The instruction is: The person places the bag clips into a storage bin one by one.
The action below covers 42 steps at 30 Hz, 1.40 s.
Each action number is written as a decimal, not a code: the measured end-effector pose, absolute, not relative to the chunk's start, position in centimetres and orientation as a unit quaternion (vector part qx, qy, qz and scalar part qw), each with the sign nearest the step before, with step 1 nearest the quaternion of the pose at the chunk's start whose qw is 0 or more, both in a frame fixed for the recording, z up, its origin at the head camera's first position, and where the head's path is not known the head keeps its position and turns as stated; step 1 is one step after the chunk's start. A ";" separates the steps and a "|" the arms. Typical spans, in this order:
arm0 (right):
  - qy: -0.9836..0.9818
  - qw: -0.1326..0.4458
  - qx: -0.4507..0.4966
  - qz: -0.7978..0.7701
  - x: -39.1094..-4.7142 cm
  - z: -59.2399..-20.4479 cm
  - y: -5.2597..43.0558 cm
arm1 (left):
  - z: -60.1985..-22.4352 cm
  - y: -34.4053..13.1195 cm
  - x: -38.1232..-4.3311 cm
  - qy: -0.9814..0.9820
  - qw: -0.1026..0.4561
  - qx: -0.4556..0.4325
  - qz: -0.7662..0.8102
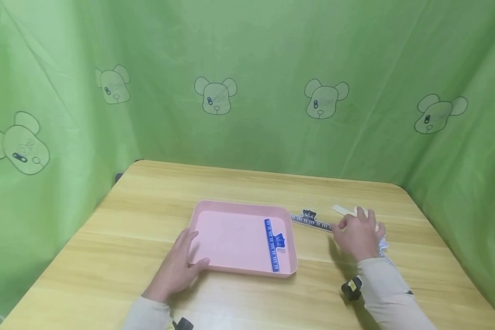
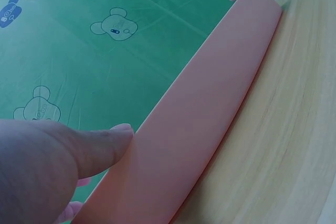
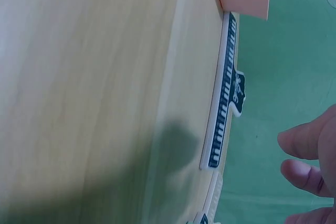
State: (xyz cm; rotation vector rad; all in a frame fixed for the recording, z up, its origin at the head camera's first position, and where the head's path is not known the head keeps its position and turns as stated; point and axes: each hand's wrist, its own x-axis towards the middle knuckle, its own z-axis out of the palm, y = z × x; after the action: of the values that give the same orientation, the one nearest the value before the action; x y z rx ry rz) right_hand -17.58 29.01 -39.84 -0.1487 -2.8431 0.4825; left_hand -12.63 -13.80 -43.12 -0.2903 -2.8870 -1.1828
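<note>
A shallow pink tray [image 1: 239, 271] stands on the table, its left front corner held by my left hand [image 1: 177, 268]. The thumb [image 2: 113, 148] touches the rim. Inside the tray, on the right, lies a blue piano-key clip [image 1: 273, 250] with a shaped tab. A black piano-key clip [image 1: 311, 221] lies just outside the tray's right side. My right hand [image 1: 358, 233] hovers with thumb and index finger slightly apart and nothing visible between them. Under and beyond it are a white strip [image 1: 341, 209] and a light blue-and-white clip [image 1: 383, 246], both partly hidden by the hand.
The wooden table [image 1: 107, 256] extends around the tray. Green curtains [image 1: 268, 142] with printed bear heads hang behind and along both sides. A black wrist device [image 1: 352, 288] sits at the right sleeve.
</note>
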 end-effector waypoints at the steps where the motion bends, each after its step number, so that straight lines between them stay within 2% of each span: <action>1: -0.977 0.125 -0.053 0.166 -17.6 -39.9 29.2 | -43.2 -13.8 -12.6 -0.921 0.005 -0.093 -0.379; 10: -0.979 0.117 -0.060 0.156 -17.4 -39.7 30.6 | -43.4 -13.8 -12.8 -0.920 0.003 -0.090 -0.381; 32: -0.980 0.137 -0.063 0.132 -17.1 -40.3 33.0 | -43.5 -13.9 -12.7 -0.919 0.005 -0.095 -0.382; 42: -0.982 0.123 -0.070 0.125 -17.2 -40.5 34.6 | -43.5 -13.9 -12.8 -0.919 0.008 -0.096 -0.382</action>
State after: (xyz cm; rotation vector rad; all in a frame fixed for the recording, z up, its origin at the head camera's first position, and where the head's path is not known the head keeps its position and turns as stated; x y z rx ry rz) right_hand -17.24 34.55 -40.48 -0.2057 -2.8652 0.3661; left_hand -12.82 -13.95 -43.54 -0.2999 -2.8736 -1.1932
